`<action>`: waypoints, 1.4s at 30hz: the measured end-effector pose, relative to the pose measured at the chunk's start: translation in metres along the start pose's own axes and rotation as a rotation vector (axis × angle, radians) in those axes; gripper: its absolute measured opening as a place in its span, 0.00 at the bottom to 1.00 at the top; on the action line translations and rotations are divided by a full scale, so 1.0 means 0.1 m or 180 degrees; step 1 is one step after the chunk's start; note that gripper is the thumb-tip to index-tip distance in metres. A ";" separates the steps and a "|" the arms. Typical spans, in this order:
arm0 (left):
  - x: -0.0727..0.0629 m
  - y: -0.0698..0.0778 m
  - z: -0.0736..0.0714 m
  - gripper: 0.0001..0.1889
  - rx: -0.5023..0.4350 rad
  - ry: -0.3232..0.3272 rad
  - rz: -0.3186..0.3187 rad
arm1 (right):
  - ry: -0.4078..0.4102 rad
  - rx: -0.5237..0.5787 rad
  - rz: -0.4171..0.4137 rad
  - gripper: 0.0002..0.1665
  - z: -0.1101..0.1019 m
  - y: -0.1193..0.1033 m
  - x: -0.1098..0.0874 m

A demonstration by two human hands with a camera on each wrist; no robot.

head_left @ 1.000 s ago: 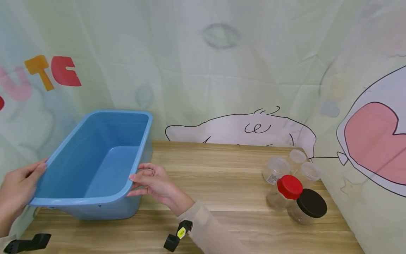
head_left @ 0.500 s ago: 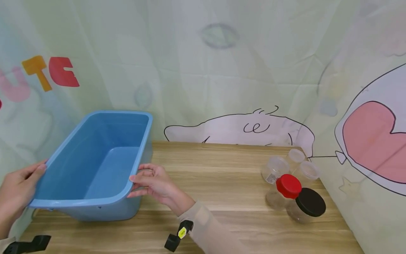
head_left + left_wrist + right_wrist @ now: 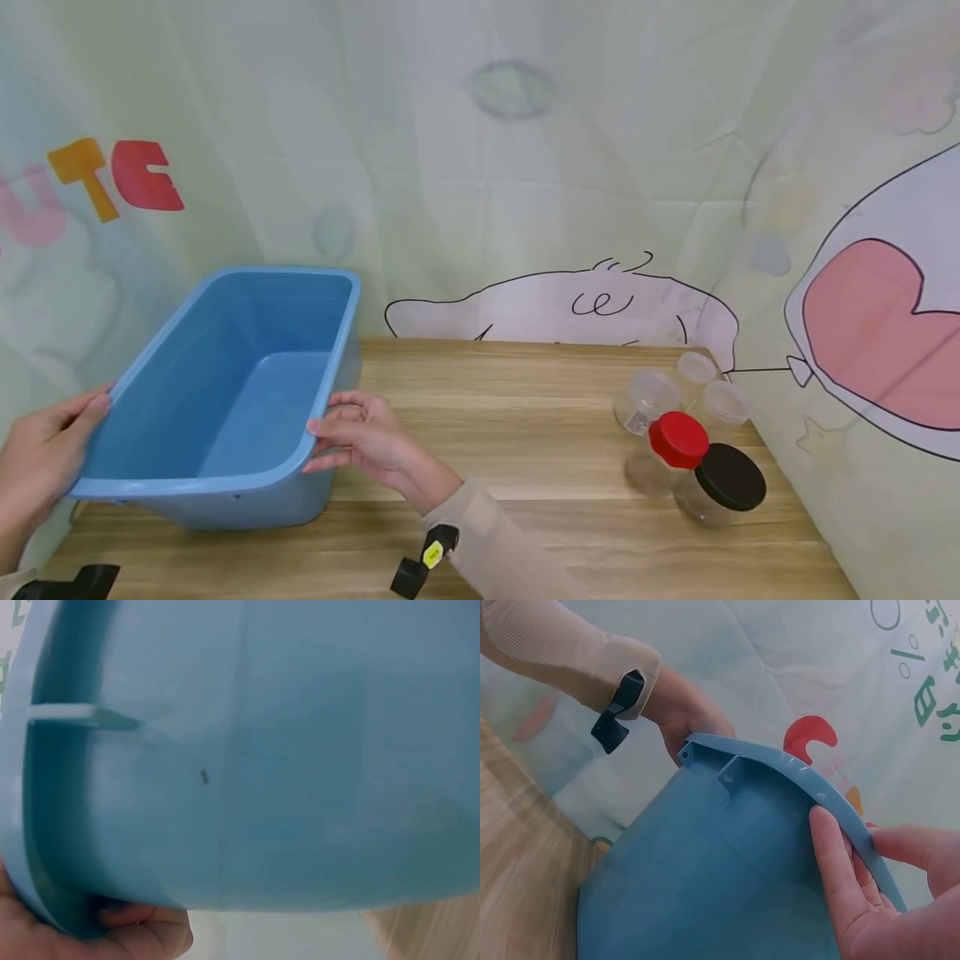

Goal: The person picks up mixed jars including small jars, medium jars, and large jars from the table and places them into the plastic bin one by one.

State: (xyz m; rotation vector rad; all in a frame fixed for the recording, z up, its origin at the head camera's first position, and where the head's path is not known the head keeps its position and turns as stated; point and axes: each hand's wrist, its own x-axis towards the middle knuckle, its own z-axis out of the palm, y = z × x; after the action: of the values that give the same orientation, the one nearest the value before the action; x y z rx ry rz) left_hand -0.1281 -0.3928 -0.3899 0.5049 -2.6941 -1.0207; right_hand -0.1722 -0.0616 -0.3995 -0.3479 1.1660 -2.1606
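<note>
from my remote seat i had both hands on a blue plastic tub (image 3: 247,505), its open top facing up. the tub lay between them at the left of the wood-grain tabletop (image 3: 525,450), most of its length reaching away beyond the grip. i could not tell whether its base rested fully on the wood.

my left hand (image 3: 47,454) pinched the rim at the near left corner, thumb over the top; the left wrist view showed fingers bent beneath the lip, close under the outer wall. my right hand (image 3: 367,442) pinched the right long rim just behind the near right corner: thumb on the lip, fingers against the outside wall below it, as the right wrist view made plain. so the near end of the tub sat between the two grips, with the near rim running from one corner to the other.

well apart from my right hand, on the right of the tabletop, stood a clear jar with a red lid (image 3: 678,440), just beside a wide clear jar with a black lid (image 3: 730,477). three clear containers (image 3: 648,400) with pale tops clustered behind them. a pale printed curtain (image 3: 450,167) hung behind the table, a pink heart (image 3: 862,333) at its right.
</note>
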 end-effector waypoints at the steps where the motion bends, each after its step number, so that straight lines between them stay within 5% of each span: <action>1: 0.00 0.00 0.00 0.27 0.0001 -0.0004 -0.0003 | 0.0001 0.0000 0.0003 0.14 0.00 0.00 0.00; 42: -0.09 0.11 0.08 0.27 0.0017 -0.0068 0.0021 | -0.0026 0.0035 -0.0008 0.14 -0.10 -0.05 -0.14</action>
State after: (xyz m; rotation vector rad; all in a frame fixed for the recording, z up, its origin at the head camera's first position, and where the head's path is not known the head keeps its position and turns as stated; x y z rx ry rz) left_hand -0.1250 -0.3765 -0.3891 0.4885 -2.7160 -1.0234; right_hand -0.1687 -0.0442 -0.3998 -0.3533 1.1493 -2.1650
